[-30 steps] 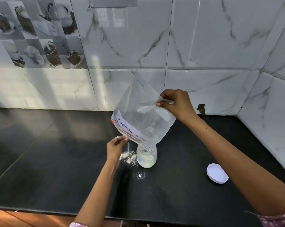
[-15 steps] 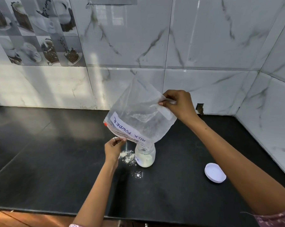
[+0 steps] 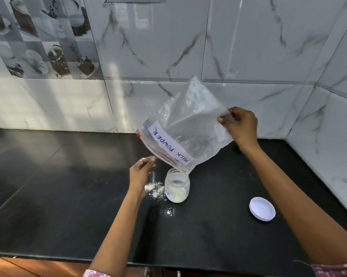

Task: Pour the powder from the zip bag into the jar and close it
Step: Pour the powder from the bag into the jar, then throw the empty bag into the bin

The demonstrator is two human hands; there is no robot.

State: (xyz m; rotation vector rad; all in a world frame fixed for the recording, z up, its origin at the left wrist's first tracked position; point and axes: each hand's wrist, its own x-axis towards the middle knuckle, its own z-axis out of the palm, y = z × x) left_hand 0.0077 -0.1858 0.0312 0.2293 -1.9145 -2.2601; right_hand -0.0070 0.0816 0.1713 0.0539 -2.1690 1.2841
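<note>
Nearest the camera, two bare forearms are reaching out over the black counter (image 3: 68,196). To the right, a white lid (image 3: 262,208) is lying on its own, well apart from everything else. A little further on, the small glass jar (image 3: 177,185) is standing upright and uncapped, partly filled with pale powder, with spilled powder (image 3: 155,189) scattered just beside it on the left.

The left hand (image 3: 141,172) is hovering near the jar with its fingertips drawn together at the lower edge of the zip bag (image 3: 185,132); whether they are actually pinching the plastic cannot be told. Above, the bag is hanging tilted with its open corner over the jar's mouth, its label reading MILK POWDER. The right hand (image 3: 241,127) is pinching the raised far edge of the bag between thumb and fingers.

The bag looks nearly empty, so it is probably behaving as light, limp, slippery film; holding the bottom corner high and steadying the mouth seems the sensible grip. The jar looks light and easy to tip. Behind everything, the marble tiles (image 3: 248,41) are catching sunlight.
</note>
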